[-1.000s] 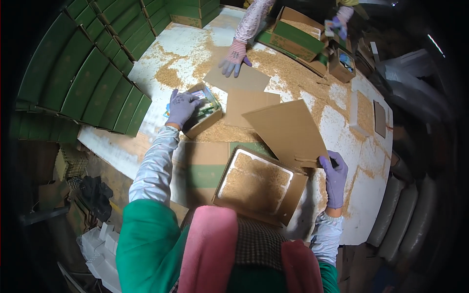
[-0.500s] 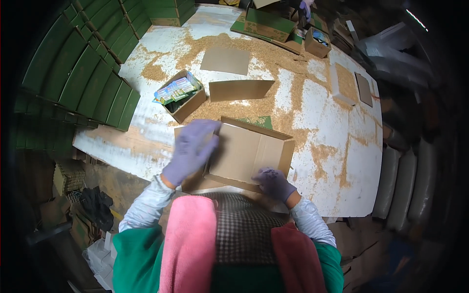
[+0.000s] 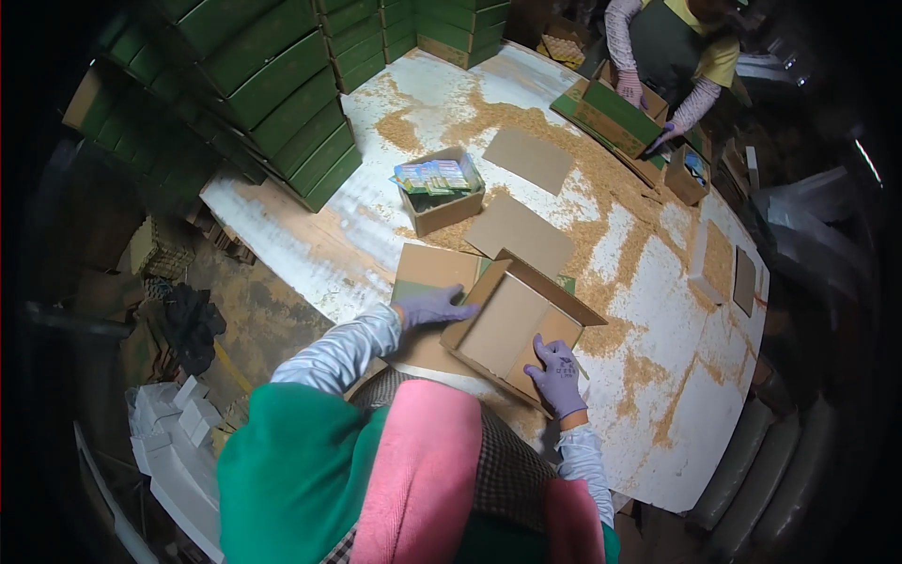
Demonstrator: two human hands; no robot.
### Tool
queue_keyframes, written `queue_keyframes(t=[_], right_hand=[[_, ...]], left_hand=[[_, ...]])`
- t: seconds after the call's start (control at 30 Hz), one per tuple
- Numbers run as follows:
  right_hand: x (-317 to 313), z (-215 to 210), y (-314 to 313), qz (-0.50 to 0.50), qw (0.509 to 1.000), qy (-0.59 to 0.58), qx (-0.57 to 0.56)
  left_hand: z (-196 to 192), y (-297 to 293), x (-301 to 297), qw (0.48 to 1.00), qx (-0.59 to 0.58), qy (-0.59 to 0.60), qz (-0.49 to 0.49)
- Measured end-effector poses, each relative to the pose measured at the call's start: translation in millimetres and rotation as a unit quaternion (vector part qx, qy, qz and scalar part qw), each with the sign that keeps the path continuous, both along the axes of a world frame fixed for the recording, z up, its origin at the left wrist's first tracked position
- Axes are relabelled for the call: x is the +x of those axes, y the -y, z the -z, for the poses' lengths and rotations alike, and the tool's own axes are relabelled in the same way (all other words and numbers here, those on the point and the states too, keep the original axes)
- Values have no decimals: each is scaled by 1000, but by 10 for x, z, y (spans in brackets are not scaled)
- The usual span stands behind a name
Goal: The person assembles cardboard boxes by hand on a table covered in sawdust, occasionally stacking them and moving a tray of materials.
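Observation:
An open, shallow cardboard box (image 3: pixel 503 324) sits tilted across the near edge of the table, with a long flap raised along its far side. My left hand (image 3: pixel 437 306), in a purple glove, reaches to the outside of the box's left wall with its fingers stretched out. At the right end of the box is my right hand (image 3: pixel 559 376), also gloved, its fingers bent over the cardboard and the thumb toward the near wall. Under and left of the box lies a flat brown and green cardboard sheet (image 3: pixel 423 266). A loose brown cardboard piece (image 3: pixel 521 237) lies just behind the box.
A small carton (image 3: pixel 449 218) of colourful printed packets stands beyond my left hand. Another cardboard piece (image 3: pixel 531 160) lies farther back among scattered wood shavings (image 3: pixel 526 117). Green boxes (image 3: pixel 282 103) are stacked at left. A co-worker handles a green box (image 3: pixel 620 111) at far right.
My view has turned, bringing the co-worker into sight. My left hand has lowered to the box's left wall, and my right hand has shifted at its right end. The standing cardboard piece now lies flat.

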State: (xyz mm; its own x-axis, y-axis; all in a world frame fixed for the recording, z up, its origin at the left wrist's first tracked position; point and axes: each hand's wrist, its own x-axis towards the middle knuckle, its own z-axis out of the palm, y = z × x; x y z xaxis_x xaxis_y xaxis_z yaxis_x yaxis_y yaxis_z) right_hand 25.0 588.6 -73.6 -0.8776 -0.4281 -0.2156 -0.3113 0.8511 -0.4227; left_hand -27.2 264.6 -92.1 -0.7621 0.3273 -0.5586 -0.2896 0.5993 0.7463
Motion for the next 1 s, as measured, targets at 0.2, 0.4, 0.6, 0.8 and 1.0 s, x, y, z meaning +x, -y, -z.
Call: queue_keyframes(t=[0.2,0.4,0.6,0.8,1.0], right_hand=[[165,1091,-458,335,911,-198,-137],[346,70,468,300,782,187,-513],[-31,-408,1515,217,910,164,-311],[-715,-393,2449,36,924,220,-311],[-617,-652,2773,149,824,364,-407]], left_hand=[[297,-394,181,988,8,-74,-134],[195,350,614,988,78,-68,-113],[-256,1267,1221,901,305,-34,-306],[44,1726,1512,816,401,-52,-413],[-192,2032,1668,785,382,-163,-460]])
